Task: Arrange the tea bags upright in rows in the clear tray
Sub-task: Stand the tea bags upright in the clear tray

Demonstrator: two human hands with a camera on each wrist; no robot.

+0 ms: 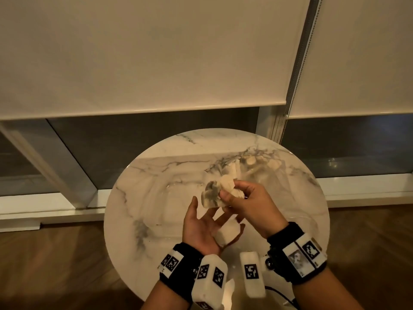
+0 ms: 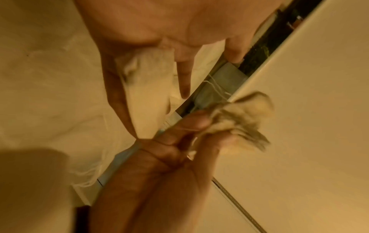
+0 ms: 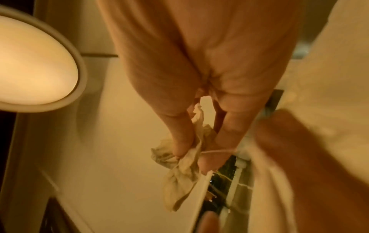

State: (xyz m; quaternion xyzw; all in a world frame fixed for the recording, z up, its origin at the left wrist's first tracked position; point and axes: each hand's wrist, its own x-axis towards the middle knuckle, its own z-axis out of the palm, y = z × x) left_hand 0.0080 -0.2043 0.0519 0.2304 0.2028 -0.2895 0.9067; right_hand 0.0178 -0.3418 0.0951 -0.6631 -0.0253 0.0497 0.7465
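Note:
My right hand (image 1: 225, 193) pinches a crumpled bunch of pale tea bags (image 1: 212, 195) between thumb and fingers above the round marble table (image 1: 138, 198). The same tea bags (image 3: 179, 159) show in the right wrist view, a string trailing from them. My left hand (image 1: 207, 222) lies palm up just below, its fingers (image 2: 184, 78) stretched out, with a white tea bag (image 1: 228, 233) wedged between them. That tea bag (image 2: 147, 89) also shows in the left wrist view. The clear tray (image 1: 172, 186) is only a faint glassy outline on the table beyond my hands.
More loose tea bags (image 1: 252, 161) lie at the table's far right. Lowered roller blinds (image 1: 156, 52) and a dark window strip stand behind the table, with a bead chain (image 1: 290, 97) between the blinds. Wooden floor surrounds the table. A round lit lamp (image 3: 36, 63) is in the right wrist view.

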